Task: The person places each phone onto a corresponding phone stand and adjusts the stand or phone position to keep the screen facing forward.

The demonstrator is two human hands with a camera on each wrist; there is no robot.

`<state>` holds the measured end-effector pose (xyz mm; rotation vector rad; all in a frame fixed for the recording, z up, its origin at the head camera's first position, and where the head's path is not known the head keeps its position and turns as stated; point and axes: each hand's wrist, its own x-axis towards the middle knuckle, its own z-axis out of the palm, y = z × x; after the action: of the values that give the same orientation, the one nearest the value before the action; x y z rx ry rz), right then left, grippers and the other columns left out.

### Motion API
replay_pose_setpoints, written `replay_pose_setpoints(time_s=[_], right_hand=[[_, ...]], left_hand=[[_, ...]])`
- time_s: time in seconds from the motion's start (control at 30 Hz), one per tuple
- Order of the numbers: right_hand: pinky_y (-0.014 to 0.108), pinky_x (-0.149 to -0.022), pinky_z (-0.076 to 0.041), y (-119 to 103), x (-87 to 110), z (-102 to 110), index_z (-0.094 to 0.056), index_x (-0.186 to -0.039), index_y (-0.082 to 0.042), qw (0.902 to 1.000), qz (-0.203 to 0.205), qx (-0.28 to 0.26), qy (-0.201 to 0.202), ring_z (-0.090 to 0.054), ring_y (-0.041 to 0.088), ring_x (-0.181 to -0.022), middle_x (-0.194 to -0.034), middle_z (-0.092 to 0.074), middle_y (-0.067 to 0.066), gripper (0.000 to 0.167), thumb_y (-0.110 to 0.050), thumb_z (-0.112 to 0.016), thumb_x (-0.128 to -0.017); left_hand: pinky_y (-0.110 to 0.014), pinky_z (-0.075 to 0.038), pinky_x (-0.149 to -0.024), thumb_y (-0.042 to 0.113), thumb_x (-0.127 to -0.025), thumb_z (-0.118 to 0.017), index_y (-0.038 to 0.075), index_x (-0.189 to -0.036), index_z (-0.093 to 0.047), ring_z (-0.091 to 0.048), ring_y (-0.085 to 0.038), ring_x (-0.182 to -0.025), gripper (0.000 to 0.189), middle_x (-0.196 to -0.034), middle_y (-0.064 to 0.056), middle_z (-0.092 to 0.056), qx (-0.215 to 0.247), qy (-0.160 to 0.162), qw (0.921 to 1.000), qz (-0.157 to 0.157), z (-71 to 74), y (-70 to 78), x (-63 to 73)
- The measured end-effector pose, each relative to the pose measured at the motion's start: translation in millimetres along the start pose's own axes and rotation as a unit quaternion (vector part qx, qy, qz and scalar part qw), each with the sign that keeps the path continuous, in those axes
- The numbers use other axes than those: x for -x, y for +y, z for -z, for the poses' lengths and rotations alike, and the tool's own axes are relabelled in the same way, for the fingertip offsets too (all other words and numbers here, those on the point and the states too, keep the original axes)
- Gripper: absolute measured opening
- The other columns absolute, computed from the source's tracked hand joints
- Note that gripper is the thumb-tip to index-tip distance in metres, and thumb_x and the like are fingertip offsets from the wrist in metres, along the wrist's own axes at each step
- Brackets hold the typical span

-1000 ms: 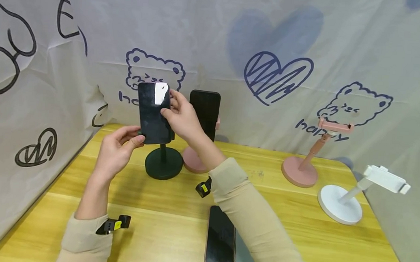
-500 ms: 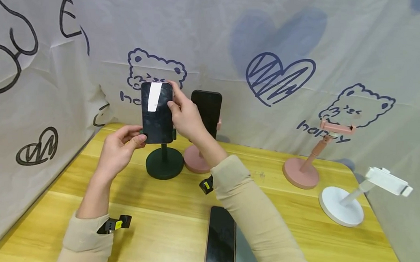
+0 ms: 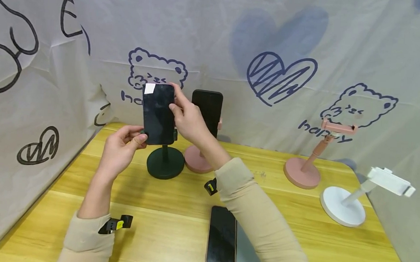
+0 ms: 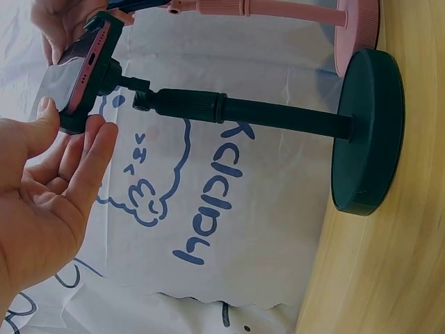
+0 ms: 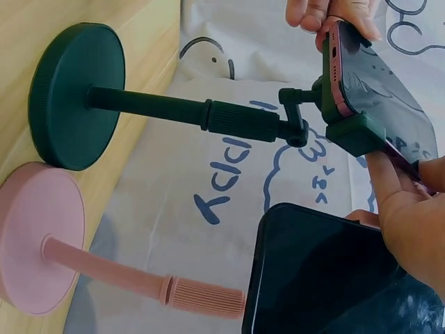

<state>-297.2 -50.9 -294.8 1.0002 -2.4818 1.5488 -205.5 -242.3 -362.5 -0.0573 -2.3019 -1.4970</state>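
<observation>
Table: the wooden table [image 3: 162, 233] carries four stands; two have a phone, two have none, so I judge the work about half done.
Green stand: the green stand [image 3: 165, 163] is near the back edge, towards the back left corner; its clamp [image 5: 356, 132] contains one phone.
Pink stand beside it: this pink stand [image 3: 197, 160], also near the back edge, already holds the second phone [image 3: 209, 110].
Bare stands: the other pink stand [image 3: 302, 172] is near the back right corner, the white stand [image 3: 343, 206] near the right edge; both clamps are vacant.
Upright phone: the phone [image 3: 158, 113] sits in the green clamp, seemingly almost settled; the hands must perhaps only leave it.
Flat phones: the pink-edged phone [image 3: 222, 237] and the grey one [image 3: 250, 253] lie side by side, far from the back edge, not placed.
Right hand: the right hand [image 3: 190, 119] has its grip closed on the upright phone's right side.
Left hand: the left hand [image 3: 120, 151] pinches the clamp at the phone's lower left corner, grip narrow.
</observation>
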Motion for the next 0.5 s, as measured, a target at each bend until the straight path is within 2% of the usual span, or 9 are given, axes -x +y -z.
replay_pose_setpoints(time_s=[0.2,0.5], right_hand=[[0.025,-0.058,-0.045,5.4,2.9,0.5,-0.024,-0.167,-0.023,0.9997,0.024,0.002,-0.007,-0.046,0.021,-0.061,-0.085,-0.048,0.009,0.06,-0.014,-0.046,-0.112],[0.024,-0.059,-0.043,8.9,6.7,-2.5,-0.026,-0.166,-0.017,0.9981,0.055,0.027,0.0,-0.048,0.022,-0.063,-0.083,-0.048,0.009,0.059,-0.012,-0.047,-0.111]], left_hand=[[-0.018,-0.06,-0.081,0.017,-0.105,-0.064,-0.005,-0.131,-0.064,-0.069,-0.006,-0.08,0.034,-0.11,-0.024,-0.071,0.001,0.003,1.0,-0.001,-1.2,-0.5,-0.2],[-0.014,-0.058,-0.079,0.016,-0.105,-0.064,-0.005,-0.132,-0.064,-0.068,-0.005,-0.08,0.035,-0.111,-0.023,-0.07,0.005,0.0,1.0,-0.007,0.8,-1.5,0.6]])
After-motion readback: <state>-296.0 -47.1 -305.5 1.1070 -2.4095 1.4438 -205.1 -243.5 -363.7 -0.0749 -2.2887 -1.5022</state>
